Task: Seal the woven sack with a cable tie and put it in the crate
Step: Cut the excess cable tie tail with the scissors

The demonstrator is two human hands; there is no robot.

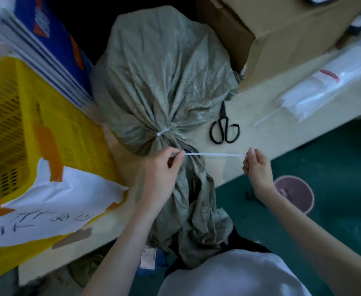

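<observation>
Sack (164, 77) on table (271, 133), neck already cinched by one white tie (163, 132), crate (12, 129) just to its left. Second tie (214, 154) stretched taut across the loose neck, left hand (164, 167) pinching one end, right hand (258, 165) clenched on the other. Scissors (224, 127) lying beside. Likely risks: strap slipping from pinched fingertips under tension, or fabric sliding out of the loop, leaving the mouth loose before the lift into the crate.

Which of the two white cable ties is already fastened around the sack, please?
The short cable tie cinching the sack's neck; the other tie is stretched loose between both hands.
</observation>
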